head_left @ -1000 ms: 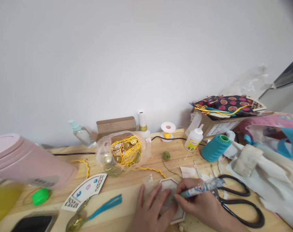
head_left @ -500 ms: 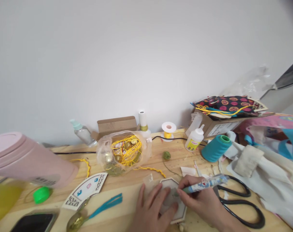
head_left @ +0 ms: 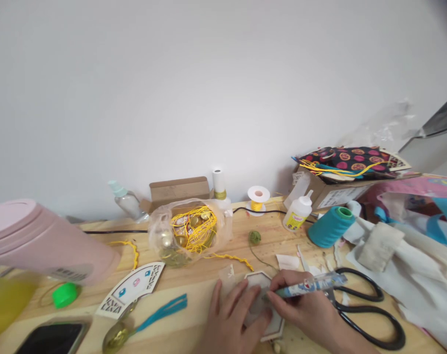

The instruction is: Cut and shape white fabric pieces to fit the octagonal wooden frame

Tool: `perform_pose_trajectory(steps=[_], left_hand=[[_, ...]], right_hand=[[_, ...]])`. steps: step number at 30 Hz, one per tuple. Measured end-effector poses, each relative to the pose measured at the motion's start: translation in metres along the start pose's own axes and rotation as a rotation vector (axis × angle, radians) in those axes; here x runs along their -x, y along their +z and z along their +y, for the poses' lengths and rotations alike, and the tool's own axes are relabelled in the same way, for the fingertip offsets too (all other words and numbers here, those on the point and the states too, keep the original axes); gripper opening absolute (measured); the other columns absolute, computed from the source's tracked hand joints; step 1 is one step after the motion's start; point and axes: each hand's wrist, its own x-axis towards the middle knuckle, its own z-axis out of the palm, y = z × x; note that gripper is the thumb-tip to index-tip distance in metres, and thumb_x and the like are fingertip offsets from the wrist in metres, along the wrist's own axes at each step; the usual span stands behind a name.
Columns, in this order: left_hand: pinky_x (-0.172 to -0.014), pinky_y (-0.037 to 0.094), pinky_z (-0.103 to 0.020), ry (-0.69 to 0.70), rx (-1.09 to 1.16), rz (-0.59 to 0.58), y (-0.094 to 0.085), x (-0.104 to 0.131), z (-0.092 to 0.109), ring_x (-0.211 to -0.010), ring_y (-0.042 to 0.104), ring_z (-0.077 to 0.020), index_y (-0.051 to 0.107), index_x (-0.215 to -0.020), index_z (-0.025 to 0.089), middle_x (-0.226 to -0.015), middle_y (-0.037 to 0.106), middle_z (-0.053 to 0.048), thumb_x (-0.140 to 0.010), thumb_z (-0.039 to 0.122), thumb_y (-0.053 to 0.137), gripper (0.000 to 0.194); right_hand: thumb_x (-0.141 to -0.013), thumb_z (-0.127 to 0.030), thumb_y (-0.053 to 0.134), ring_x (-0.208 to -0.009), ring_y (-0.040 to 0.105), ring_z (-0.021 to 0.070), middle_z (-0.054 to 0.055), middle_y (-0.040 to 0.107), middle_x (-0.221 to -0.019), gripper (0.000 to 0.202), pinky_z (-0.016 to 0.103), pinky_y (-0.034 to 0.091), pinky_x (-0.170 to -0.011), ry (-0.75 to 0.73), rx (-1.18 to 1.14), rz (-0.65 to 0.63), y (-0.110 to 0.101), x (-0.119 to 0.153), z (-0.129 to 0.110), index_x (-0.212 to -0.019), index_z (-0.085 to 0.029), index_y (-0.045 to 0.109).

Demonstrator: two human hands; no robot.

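My right hand (head_left: 304, 305) is closed round a pen (head_left: 315, 283) with a blue patterned barrel. Its tip points down at a pale hexagonal panel (head_left: 269, 322) with a light wooden rim and a dark inner line. Across the panel's left side lies my left hand (head_left: 234, 314), fingers spread and flat, covering part of the surface. Any mark under the pen tip is too small to tell. Just right of my right hand rest scissors with black handles (head_left: 378, 309), their blades partly hidden.
Left are a fan-shaped piece (head_left: 133, 290), a blue tassel (head_left: 164, 312), a phone (head_left: 53, 338) and a pink tumbler (head_left: 61, 246). Behind stand a plastic bag of yellow cord (head_left: 193, 231), a glue bottle (head_left: 297, 214) and a teal thread cone (head_left: 330, 227). White cloth (head_left: 411, 265) lies right.
The pen and my right hand have shifted very slightly, with the tip a little to the left on the panel. My left hand stays in place.
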Motion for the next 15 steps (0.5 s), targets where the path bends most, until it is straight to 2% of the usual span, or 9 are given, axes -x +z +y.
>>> perform_pose_trajectory(steps=[10,15], left_hand=[[-0.084,0.033,-0.042,-0.001,-0.005,-0.024,-0.0015,-0.0009,0.0,-0.101,0.048,-0.0239,0.048,-0.116,0.032,-0.109,0.061,-0.001,-0.079,0.037,0.046,0.037],[-0.085,0.034,-0.041,-0.013,0.022,-0.02,-0.0021,-0.0003,-0.0001,-0.103,0.048,-0.0234,0.046,-0.117,0.03,-0.11,0.06,-0.002,-0.08,0.038,0.046,0.038]], right_hand=[[-0.071,-0.023,0.054,-0.044,0.051,0.0128,0.002,0.059,-0.051,0.014,0.02,0.038,-0.04,-0.039,0.004,-0.008,0.0014,0.0001,0.0017,-0.063,-0.014,0.062],[-0.071,-0.021,0.054,-0.045,0.052,0.0127,0.002,0.06,-0.051,0.013,0.02,0.039,-0.04,-0.05,0.001,-0.016,-0.0001,0.0002,-0.0004,-0.062,-0.014,0.062]])
